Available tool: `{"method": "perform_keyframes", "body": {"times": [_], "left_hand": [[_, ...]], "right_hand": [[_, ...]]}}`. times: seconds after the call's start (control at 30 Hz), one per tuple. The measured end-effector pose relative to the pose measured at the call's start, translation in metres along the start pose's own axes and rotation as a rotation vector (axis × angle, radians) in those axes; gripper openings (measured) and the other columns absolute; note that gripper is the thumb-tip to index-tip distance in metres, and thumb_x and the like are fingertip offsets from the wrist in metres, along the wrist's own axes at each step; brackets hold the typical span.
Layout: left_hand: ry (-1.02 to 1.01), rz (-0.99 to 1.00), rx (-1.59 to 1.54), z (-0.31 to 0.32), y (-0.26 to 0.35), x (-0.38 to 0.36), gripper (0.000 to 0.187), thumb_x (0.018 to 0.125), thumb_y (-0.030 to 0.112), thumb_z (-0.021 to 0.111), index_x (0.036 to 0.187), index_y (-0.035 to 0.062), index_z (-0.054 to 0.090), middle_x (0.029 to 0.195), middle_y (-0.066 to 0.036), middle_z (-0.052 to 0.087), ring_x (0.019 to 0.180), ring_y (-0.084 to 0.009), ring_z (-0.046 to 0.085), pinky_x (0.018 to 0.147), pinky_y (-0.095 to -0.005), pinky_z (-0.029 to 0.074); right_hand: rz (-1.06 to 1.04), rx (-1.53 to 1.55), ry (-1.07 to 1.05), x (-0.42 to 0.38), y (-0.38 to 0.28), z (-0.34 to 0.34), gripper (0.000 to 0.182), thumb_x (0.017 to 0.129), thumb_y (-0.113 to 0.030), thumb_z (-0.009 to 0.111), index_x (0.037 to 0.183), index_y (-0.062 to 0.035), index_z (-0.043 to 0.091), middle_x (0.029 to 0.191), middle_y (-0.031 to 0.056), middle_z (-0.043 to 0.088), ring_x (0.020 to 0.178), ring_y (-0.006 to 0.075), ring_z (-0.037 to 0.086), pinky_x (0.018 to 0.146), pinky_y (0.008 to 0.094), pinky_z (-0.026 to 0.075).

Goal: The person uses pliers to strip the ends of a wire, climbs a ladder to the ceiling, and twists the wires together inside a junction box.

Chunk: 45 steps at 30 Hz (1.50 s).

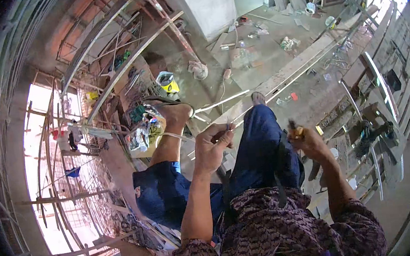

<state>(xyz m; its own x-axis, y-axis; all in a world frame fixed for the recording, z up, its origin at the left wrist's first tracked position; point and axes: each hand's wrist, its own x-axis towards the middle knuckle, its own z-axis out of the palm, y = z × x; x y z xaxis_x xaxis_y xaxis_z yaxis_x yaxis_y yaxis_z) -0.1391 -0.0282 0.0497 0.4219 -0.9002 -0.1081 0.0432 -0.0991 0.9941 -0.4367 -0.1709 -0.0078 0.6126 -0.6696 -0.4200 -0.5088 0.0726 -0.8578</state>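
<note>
My left hand [213, 149] is closed in a pinch above my legs. A white cable [176, 135] runs across in front of my shin and up to this hand. From the fingertips sticks a thin dark tip [228, 124], too small to make out clearly. My right hand [310, 143] is closed around a small tool with a yellow-orange handle [297, 132] and a dark end. The fingers cover most of the tool, so its kind cannot be told. The two hands are apart, on either side of my right thigh.
A long board [303, 65] crosses the floor ahead. A yellow and white bucket [166, 82] stands at the front left. Bent poles and frames [133, 60] rise on the left, and stacked planks [403, 87] lie on the right. Debris litters the floor.
</note>
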Motion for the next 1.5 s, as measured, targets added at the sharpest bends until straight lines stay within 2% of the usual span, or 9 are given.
{"method": "perform_keyframes", "body": {"times": [0.13,0.23,0.3,0.4,0.93,1.13,1.23,1.3,1.5], "left_hand": [[-0.001,-0.008,0.064,0.012,0.003,-0.002,0.013,0.097,0.013,0.071,0.106,0.0044,0.075,0.073,-0.001,0.064,0.063,-0.007,0.059,0.06,-0.024,0.047],[-0.01,0.009,0.106,0.017,0.01,-0.002,0.013,0.098,0.012,0.069,0.108,0.0054,0.074,0.072,0.0,0.063,0.063,-0.0067,0.057,0.059,-0.0236,0.046],[-0.049,0.021,0.134,0.018,0.015,-0.001,0.012,0.099,0.011,0.068,0.109,0.0055,0.073,0.073,0.0,0.062,0.063,-0.0068,0.055,0.059,-0.0239,0.045],[-0.055,-0.02,0.056,0.019,0.014,-0.002,0.013,0.099,0.01,0.068,0.109,0.005,0.073,0.073,0.0,0.061,0.063,-0.0071,0.054,0.059,-0.024,0.045],[-0.063,-0.101,0.013,0.027,0.013,0.0,0.017,0.098,0.015,0.069,0.111,0.0034,0.073,0.075,0.0,0.062,0.063,-0.0069,0.053,0.059,-0.0235,0.045],[-0.059,-0.101,0.024,0.026,0.014,-0.003,0.015,0.098,0.013,0.068,0.108,0.0022,0.072,0.073,-0.001,0.061,0.062,-0.0067,0.054,0.058,-0.0231,0.044],[-0.031,-0.086,0.029,0.027,0.011,-0.003,0.014,0.097,0.013,0.07,0.106,0.0017,0.071,0.073,-0.001,0.061,0.061,-0.0063,0.053,0.056,-0.0223,0.044],[0.012,-0.118,0.042,0.031,0.015,-0.004,0.012,0.097,0.012,0.07,0.103,0.0013,0.071,0.072,0.0,0.061,0.06,-0.0058,0.052,0.055,-0.0215,0.043],[0.062,-0.086,0.093,0.034,0.017,-0.008,0.01,0.097,0.011,0.07,0.1,0.0018,0.071,0.069,0.001,0.06,0.059,-0.0053,0.051,0.053,-0.0216,0.04]], "right_hand": [[-0.266,-0.042,0.049,0.007,-0.04,0.026,0.042,0.098,-0.025,0.069,0.133,-0.0034,0.059,0.097,0.0095,0.071,0.08,0.0179,0.063,0.074,0.036,0.053],[-0.1,-0.131,-0.115,0.015,-0.077,0.03,0.047,0.096,-0.021,0.07,0.139,-0.0059,0.057,0.105,0.019,0.071,0.09,0.0287,0.069,0.083,0.04,0.054],[-0.323,-0.172,-0.107,0.02,-0.086,0.036,0.048,0.095,-0.015,0.069,0.14,-0.0062,0.055,0.114,0.0255,0.069,0.105,0.0408,0.068,0.089,0.0448,0.053],[-0.388,-0.15,-0.139,0.031,-0.093,0.045,0.048,0.094,-0.013,0.067,0.139,-0.0045,0.053,0.118,0.0265,0.067,0.112,0.0464,0.063,0.092,0.0498,0.051],[-0.446,-0.127,-0.05,0.039,-0.082,0.056,0.039,0.097,-0.017,0.066,0.134,-0.0067,0.055,0.124,0.0207,0.065,0.117,0.0433,0.061,0.096,0.0487,0.05],[-0.536,-0.329,0.014,0.042,-0.075,0.06,0.032,0.096,-0.017,0.068,0.124,-0.0059,0.059,0.12,0.0193,0.066,0.105,0.0431,0.065,0.084,0.0491,0.052],[-0.562,-0.319,0.056,0.043,-0.073,0.062,0.027,0.095,-0.017,0.07,0.116,-0.0045,0.06,0.11,0.021,0.068,0.097,0.0438,0.066,0.078,0.0487,0.051],[-0.279,-0.12,-0.131,0.041,-0.079,0.063,0.027,0.094,-0.018,0.071,0.111,-0.0026,0.057,0.1,0.023,0.069,0.094,0.0447,0.067,0.078,0.0484,0.051],[-0.377,-0.065,-0.028,0.043,-0.064,0.074,0.021,0.093,-0.007,0.066,0.107,-0.0009,0.052,0.088,0.0272,0.067,0.087,0.0485,0.067,0.07,0.052,0.05]]}}
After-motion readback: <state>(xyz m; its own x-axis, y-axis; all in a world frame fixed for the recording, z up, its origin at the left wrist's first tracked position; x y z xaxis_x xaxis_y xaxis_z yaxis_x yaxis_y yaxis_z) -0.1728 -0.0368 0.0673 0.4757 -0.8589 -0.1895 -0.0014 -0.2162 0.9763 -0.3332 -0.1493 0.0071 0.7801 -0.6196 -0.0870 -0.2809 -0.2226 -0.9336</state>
